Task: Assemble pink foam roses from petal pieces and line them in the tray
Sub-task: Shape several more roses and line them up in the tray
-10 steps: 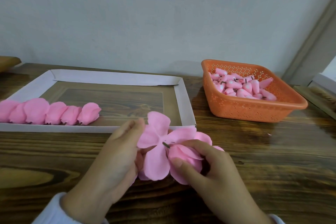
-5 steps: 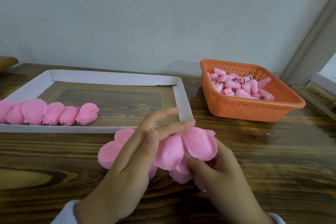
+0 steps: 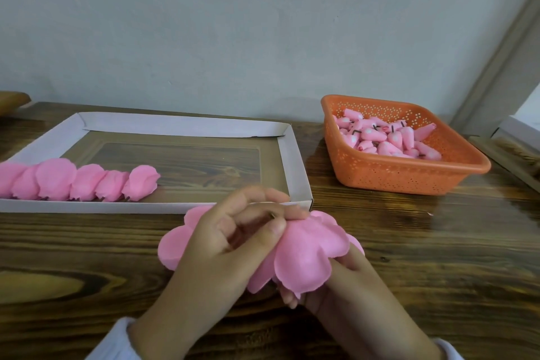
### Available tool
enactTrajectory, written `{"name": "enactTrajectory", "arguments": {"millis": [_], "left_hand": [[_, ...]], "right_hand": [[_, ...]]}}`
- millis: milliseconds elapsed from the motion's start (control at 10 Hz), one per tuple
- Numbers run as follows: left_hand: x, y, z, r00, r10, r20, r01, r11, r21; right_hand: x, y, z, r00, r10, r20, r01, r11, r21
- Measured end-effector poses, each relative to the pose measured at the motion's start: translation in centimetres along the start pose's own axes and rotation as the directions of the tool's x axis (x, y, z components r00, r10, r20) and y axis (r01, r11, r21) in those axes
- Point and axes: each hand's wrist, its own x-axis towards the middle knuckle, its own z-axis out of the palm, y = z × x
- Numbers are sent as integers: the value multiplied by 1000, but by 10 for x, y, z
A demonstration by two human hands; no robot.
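Wooden table [image 3: 438, 242], orange basket [image 3: 394, 178], cardboard tray [image 3: 181, 126]

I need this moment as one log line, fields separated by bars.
left hand: pinches petals at stem | right hand: holds petals underneath | tray: roses in row | basket: buds

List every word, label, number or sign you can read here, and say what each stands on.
No text can be read anywhere in this view.
The tray, basket, roses and held petals show no print, label or number.
The small dark marks among the buds are too small to tell; they look like stems, not letters.
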Motion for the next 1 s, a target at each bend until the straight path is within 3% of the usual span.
{"name": "enactTrajectory", "arguments": {"millis": [200,300,400,600,700,800,900,1000], "left_hand": [[1,-1,0,999,-50,-21,50,998,-29],[1,-2,2,997,-66,42,66,998,-2],[0,-4,3,979,-171,109,173,985,-15],[-1,-3,4,987,-126,97,111,983,146],[0,-3,2,999,11,53,-28,948,316],[1,-4,-3,986,158,47,-160,842,516],[0,-5,-5,977,206,59,-196,750,631],[-2,-6,-3,973,178,147,-229,684,692]], "right_hand": [[-8,1,-8,998,6,58,-12,995,96],[-7,-1,-4,997,2,76,-11,993,115],[-9,-2,-2,999,8,45,-14,992,124],[-10,-6,0,1000,9,18,-8,1000,-23],[-10,-12,-3,998,-66,-2,66,987,-146],[-8,-14,-10,968,-152,-202,131,985,-113],[-7,-14,-16,859,-361,-364,255,917,-308],[-11,-17,-8,773,-597,-216,414,732,-541]]}}
